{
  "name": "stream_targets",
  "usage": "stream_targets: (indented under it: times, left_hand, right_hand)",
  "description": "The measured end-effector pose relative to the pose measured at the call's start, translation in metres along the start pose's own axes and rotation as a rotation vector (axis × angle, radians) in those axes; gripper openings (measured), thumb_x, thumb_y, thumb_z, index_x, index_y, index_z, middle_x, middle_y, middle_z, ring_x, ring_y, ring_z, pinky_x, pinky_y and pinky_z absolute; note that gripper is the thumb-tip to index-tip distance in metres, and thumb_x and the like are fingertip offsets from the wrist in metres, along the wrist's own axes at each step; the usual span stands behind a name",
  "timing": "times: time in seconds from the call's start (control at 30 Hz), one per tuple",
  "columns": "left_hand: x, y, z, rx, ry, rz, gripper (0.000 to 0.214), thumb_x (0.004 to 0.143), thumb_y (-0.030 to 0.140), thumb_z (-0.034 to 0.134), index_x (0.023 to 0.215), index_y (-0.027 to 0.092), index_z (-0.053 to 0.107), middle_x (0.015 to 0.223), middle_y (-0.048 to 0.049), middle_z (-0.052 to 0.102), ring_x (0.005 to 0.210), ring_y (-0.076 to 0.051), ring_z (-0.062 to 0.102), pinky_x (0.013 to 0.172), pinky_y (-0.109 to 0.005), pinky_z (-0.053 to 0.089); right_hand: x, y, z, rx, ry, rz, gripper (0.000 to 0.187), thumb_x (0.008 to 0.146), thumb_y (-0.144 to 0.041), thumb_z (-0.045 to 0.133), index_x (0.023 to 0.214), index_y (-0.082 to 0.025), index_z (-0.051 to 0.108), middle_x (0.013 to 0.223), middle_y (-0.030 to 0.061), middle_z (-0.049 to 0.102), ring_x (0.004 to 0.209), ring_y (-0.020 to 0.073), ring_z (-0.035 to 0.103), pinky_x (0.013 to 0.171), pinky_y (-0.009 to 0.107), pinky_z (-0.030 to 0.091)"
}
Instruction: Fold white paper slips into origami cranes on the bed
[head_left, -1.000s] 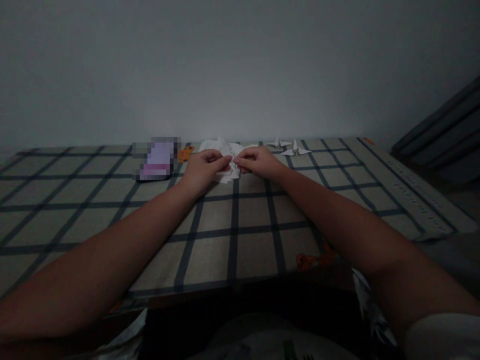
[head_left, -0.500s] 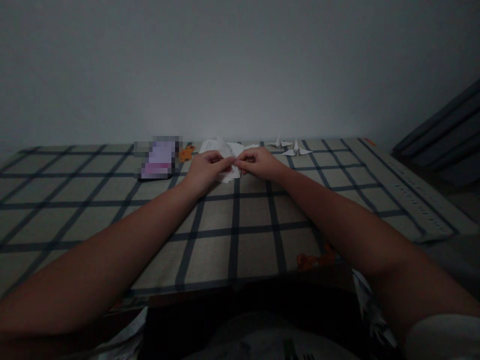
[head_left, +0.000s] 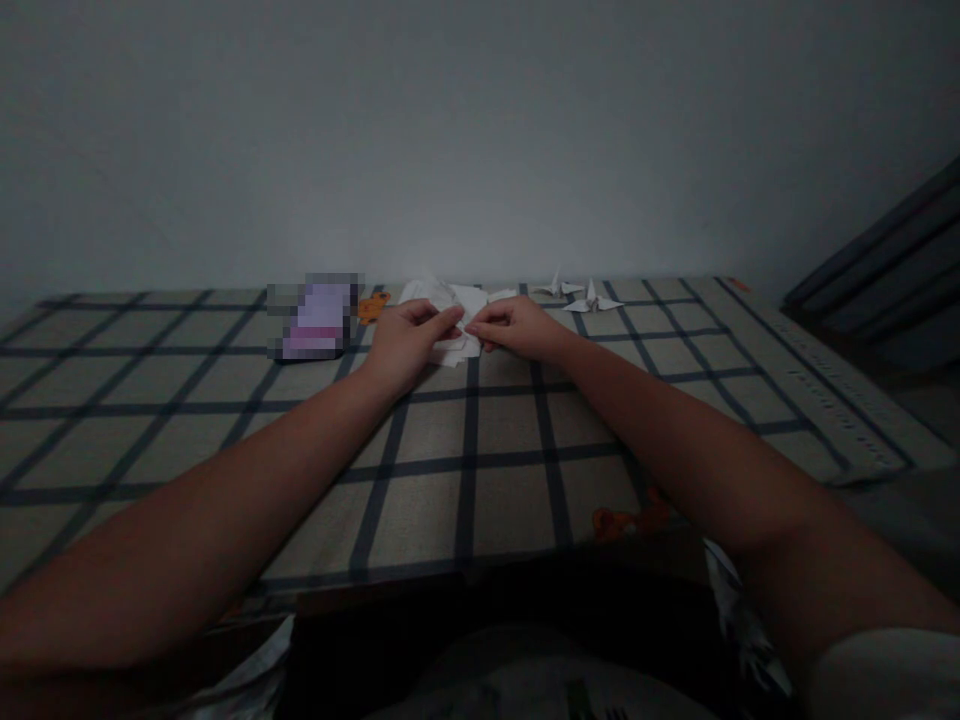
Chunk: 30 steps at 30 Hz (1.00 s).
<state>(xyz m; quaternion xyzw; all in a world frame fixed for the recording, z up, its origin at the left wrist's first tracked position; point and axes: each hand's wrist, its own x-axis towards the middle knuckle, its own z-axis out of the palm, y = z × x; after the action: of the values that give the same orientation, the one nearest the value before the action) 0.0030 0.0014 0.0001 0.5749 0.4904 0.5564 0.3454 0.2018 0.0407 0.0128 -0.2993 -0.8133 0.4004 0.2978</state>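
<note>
Both thumbs have parted slightly since half a second ago: their tips met then, and now a small gap shows between them, while the folded paper [head_left: 439, 292] leans a little more toward eleven o'clock. Taking the hands as the centre of the dial, a plain grey wall [head_left: 480, 140] fills twelve o'clock. Below it spreads a checked tablecloth [head_left: 427, 500], whose border between three and four o'clock carries pale lettering [head_left: 836, 395] too dim to read. Grey ridged fabric [head_left: 885, 270] slants beyond the table at three o'clock. The left hand [head_left: 405, 335] has its thumb and fingers nearly closed, pinching the folded paper, which rises just past the fingertips toward eleven. The right hand [head_left: 517, 325] comes in from four o'clock with its fingertips drawn together at the paper's near right side; whether they grip it I cannot tell. At nine o'clock lies a phone [head_left: 319, 320], its screen blurred into blocks. Loose white sheets [head_left: 459, 350] lie under and around the fingers. Smaller yet, two paper cranes [head_left: 592, 302] stand near two o'clock, and an orange print [head_left: 373, 307] shows between phone and left hand.
</note>
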Motion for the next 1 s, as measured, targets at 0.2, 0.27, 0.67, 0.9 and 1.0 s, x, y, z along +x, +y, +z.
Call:
stream_targets:
  times: [0.2,0.27,0.67,0.9,1.0]
  left_hand:
    - [0.002,-0.004,0.001,-0.095,0.026,0.043,0.037,0.076,0.051,0.084,0.067,0.018,0.070,0.066,-0.0023,0.070,0.059,-0.014,0.060,0.059,-0.027,0.044]
    - [0.002,-0.003,0.000,-0.088,0.036,0.061,0.036,0.075,0.051,0.084,0.068,0.018,0.072,0.067,-0.0025,0.070,0.060,-0.014,0.061,0.059,-0.027,0.044]
    - [0.003,-0.002,0.000,-0.126,0.051,0.059,0.032,0.075,0.047,0.085,0.069,0.017,0.071,0.067,-0.0024,0.070,0.062,-0.014,0.061,0.062,-0.026,0.045]
    - [0.005,-0.009,-0.001,-0.102,-0.089,-0.038,0.034,0.071,0.047,0.087,0.068,0.017,0.071,0.066,-0.0032,0.068,0.059,-0.014,0.059,0.056,-0.026,0.044]
    - [0.003,-0.008,0.001,-0.187,-0.102,-0.069,0.033,0.070,0.046,0.088,0.078,0.016,0.075,0.076,-0.0051,0.073,0.065,-0.016,0.064,0.062,-0.027,0.050]
  right_hand:
    - [0.001,-0.010,0.003,-0.036,0.062,-0.008,0.026,0.091,-0.036,0.063,0.082,-0.013,0.068,0.067,0.0001,0.063,0.064,0.0111,0.058,0.065,0.025,0.045]
    - [0.001,-0.009,0.004,-0.015,0.067,0.001,0.026,0.091,-0.037,0.064,0.083,-0.012,0.068,0.067,0.0002,0.063,0.064,0.0114,0.059,0.065,0.025,0.045]
    - [0.000,-0.004,0.006,0.048,0.049,-0.022,0.021,0.093,-0.029,0.065,0.078,-0.016,0.058,0.068,-0.0008,0.061,0.066,0.0108,0.060,0.067,0.025,0.049]
    - [-0.001,-0.004,0.006,0.015,0.033,-0.084,0.022,0.096,-0.033,0.057,0.082,-0.016,0.058,0.069,-0.0021,0.056,0.064,0.0104,0.054,0.064,0.024,0.045]
    - [-0.001,-0.003,0.005,-0.033,0.012,-0.110,0.021,0.094,-0.032,0.057,0.080,-0.016,0.056,0.069,-0.0016,0.057,0.064,0.0108,0.053,0.063,0.024,0.042]
